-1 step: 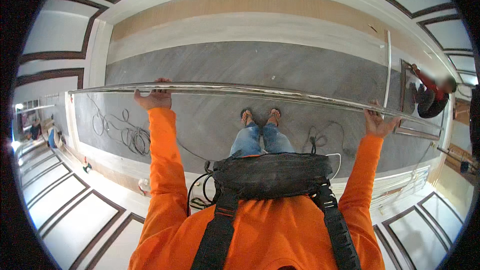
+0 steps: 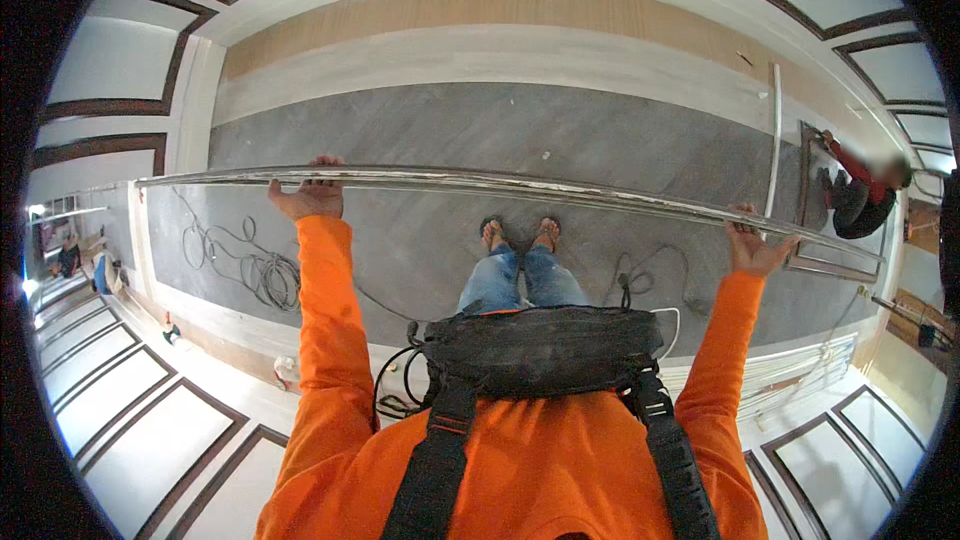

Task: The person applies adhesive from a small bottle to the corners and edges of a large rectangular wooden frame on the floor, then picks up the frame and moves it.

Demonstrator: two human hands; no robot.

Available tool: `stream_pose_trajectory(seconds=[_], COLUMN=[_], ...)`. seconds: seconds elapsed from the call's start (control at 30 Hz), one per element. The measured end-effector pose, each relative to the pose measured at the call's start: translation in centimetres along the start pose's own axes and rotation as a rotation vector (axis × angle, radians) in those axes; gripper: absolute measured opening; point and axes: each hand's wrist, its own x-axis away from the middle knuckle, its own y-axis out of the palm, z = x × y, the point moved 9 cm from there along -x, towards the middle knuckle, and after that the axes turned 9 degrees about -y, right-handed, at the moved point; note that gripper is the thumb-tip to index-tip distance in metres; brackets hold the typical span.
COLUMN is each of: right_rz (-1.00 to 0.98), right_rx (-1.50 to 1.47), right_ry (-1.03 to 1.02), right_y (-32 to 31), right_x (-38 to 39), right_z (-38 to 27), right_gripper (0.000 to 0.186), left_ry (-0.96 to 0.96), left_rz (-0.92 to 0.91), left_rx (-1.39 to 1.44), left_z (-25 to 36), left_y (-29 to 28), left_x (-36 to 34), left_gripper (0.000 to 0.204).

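Note:
A bundle of long, thin trim strips [image 2: 520, 183], grey with pale edges, stretches sideways in front of me from the far left to the right. My left hand [image 2: 305, 198] holds it left of the middle, fingers over the far side and thumb apart on the near side. Towards the other end, my right hand [image 2: 757, 245] grips the same bundle, its fingers partly hidden by the strips. Both arms reach forward in orange sleeves. Below the bundle my feet [image 2: 521, 232] stand on grey flooring in sandals.
Coiled cable [image 2: 268, 280] lies on the floor at left, with another loop of cable [image 2: 650, 265] at right. A person [image 2: 865, 185] crouches at far right beside a dark frame [image 2: 808, 170]. A long white strip [image 2: 776, 135] lies nearby. Panelled walls [image 2: 150, 440] surround the floor.

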Motion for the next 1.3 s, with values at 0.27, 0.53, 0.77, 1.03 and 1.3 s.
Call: stream_pose_trajectory(seconds=[0.27, 0.53, 0.77, 1.03, 1.3], right_rz=[0.052, 0.046, 0.033, 0.011, -0.067], right_rx=[0.126, 0.242, 0.114, 0.101, 0.120], right_ry=[0.093, -0.022, -0.014, -0.004, 0.024], right_y=[-2.8, -0.4, -0.3, 1.0, 1.2], right_x=[0.9, 1.7, -1.2, -3.5, -4.8], right_z=[3.5, 2.9, 3.2, 3.6, 1.9], right_gripper=[0.118, 0.129, 0.117, 0.116, 0.112], left_ry=[0.088, 0.044, 0.009, -0.001, 0.024], left_rz=[0.152, 0.063, 0.154, -0.023, 0.114], left_rx=[-0.053, -0.021, 0.032, -0.006, 0.047], left_z=[1.6, 0.8, 0.3, -0.6, -3.5], left_y=[-5.2, -4.1, -2.7, -2.0, -6.1], left_x=[2.2, 0.4, 2.3, 2.3, 4.0], left_gripper=[0.084, 0.095, 0.112, 0.095, 0.092])
